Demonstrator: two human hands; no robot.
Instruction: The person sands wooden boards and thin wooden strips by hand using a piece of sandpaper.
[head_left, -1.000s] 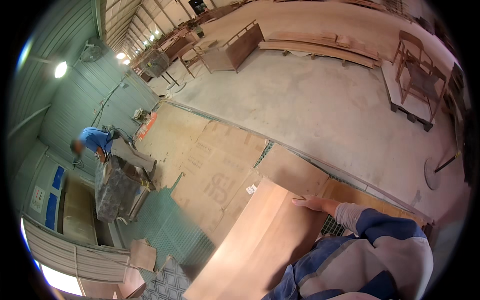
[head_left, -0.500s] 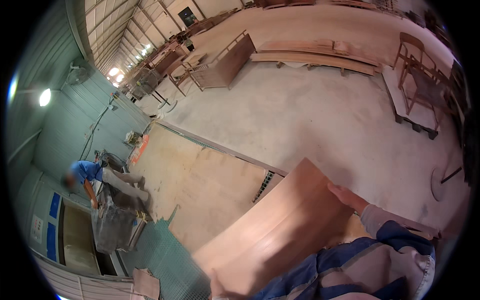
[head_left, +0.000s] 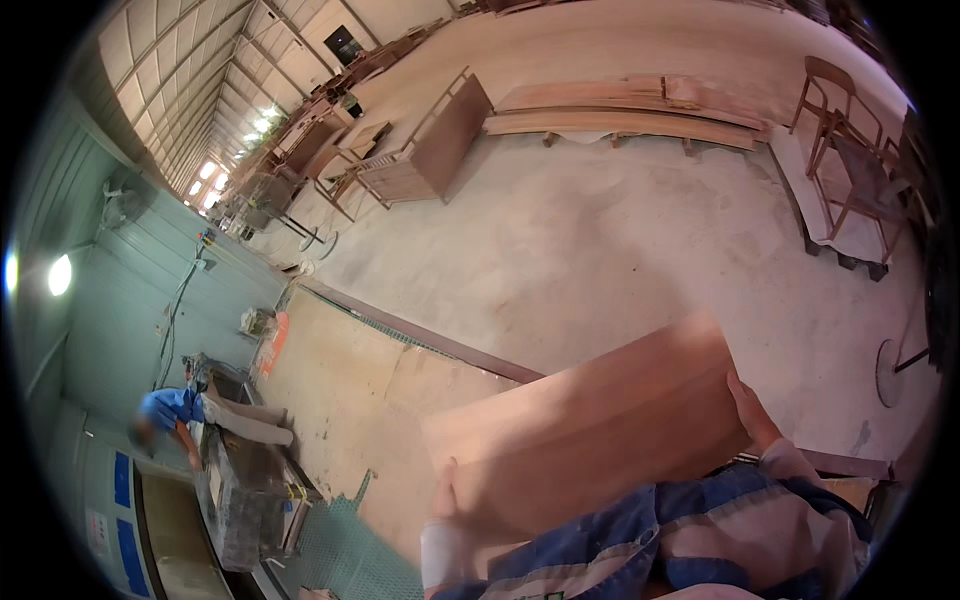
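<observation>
I hold a large reddish-brown wooden board flat in front of my chest, tilted up to the right. My left hand grips its lower left edge, thumb on top. My right hand grips the right end of the board. My blue and grey striped sleeves fill the lower edge of the view. Below the board lies a wide pale wooden panel on the floor.
A person in a blue top bends over a machine at the lower left. Wooden chair frames stand on a pallet at the right. Long planks and a wooden crate lie farther off on the concrete floor.
The board has been lifted and swung from lying lengthwise away from me to crosswise before my chest. My view has turned toward the open floor.
</observation>
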